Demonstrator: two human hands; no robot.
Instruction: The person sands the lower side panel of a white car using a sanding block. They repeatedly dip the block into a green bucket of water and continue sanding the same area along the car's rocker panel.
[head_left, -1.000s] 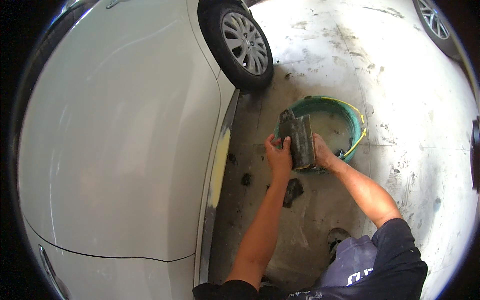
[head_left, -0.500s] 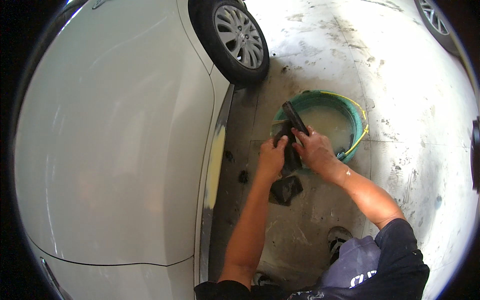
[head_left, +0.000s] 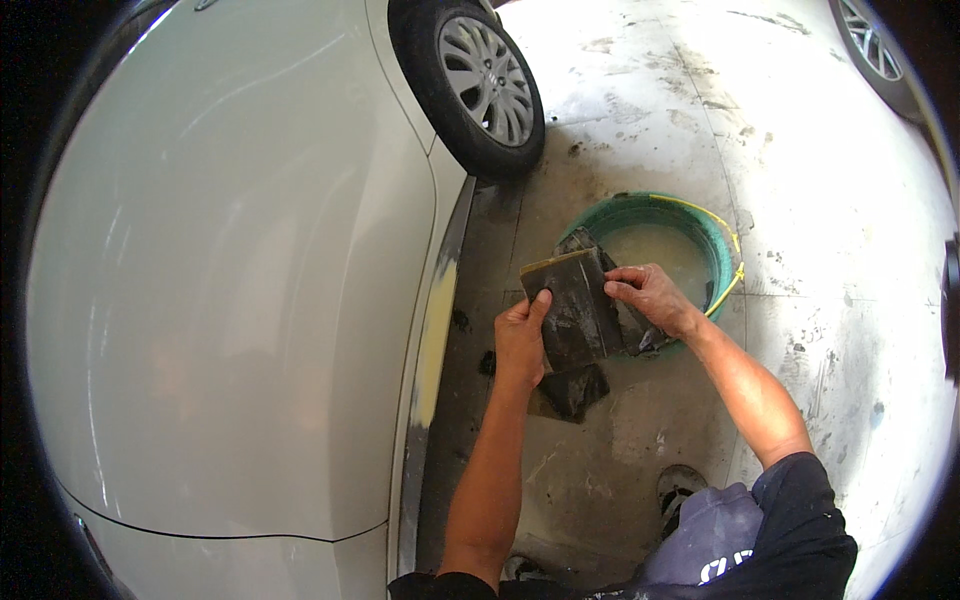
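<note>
Between both hands a dark, wet sheet of sandpaper [head_left: 572, 312] is held spread, its yellowish-brown back showing along the far edge. My left hand [head_left: 521, 342] grips its left side, thumb on top. With fingers pinched, my right hand [head_left: 655, 300] holds its right edge. Behind and under it, more crumpled dark sheets [head_left: 632, 322] lie partly hidden at the rim of a green tub [head_left: 725, 245] with cloudy water. Another dark folded piece [head_left: 578, 392] lies on the floor just nearer than the hands.
A pale car [head_left: 250, 300] fills the left side, its lower sill bearing a yellowish filler patch [head_left: 436, 330]. Its front wheel [head_left: 487, 82] stands beyond the tub. A second car's wheel [head_left: 872, 45] shows at far right. The tiled floor [head_left: 800, 250] is stained. My shoe [head_left: 680, 485] is close by.
The dark sandpaper, bunched and rolled half a second ago, is now opened flat. My right hand has shifted slightly right to its edge, and my left hand has moved a little nearer.
</note>
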